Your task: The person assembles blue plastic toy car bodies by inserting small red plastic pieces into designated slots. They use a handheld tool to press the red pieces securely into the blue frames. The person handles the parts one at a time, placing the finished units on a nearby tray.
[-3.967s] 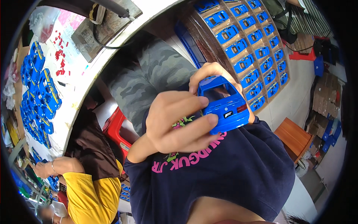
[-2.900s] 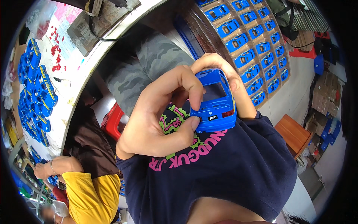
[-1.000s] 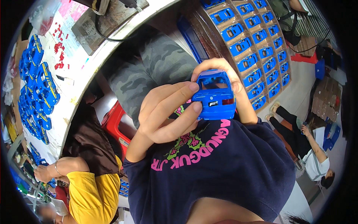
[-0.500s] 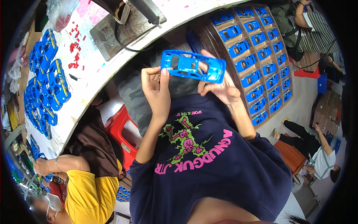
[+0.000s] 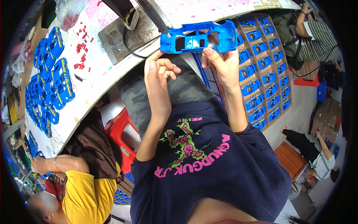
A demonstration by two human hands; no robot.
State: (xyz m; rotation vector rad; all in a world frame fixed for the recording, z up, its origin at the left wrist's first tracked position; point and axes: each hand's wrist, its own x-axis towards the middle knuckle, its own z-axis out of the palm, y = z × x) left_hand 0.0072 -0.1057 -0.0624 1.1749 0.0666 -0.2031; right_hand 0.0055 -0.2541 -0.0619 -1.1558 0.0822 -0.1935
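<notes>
the blue toy car shell [image 5: 192, 43], held above the camouflage trousers [image 5: 194, 84] 0.5 s ago, is now up by the edge of the counter [image 5: 87, 99], hollow side showing, its left end at the tip of a dark rod [image 5: 154, 16]. the right hand [image 5: 223, 65] pinches its right half, thumb on the near side; the left hand [image 5: 158, 76], looser than before and half curled, meets its near left corner, grip unclear.
</notes>
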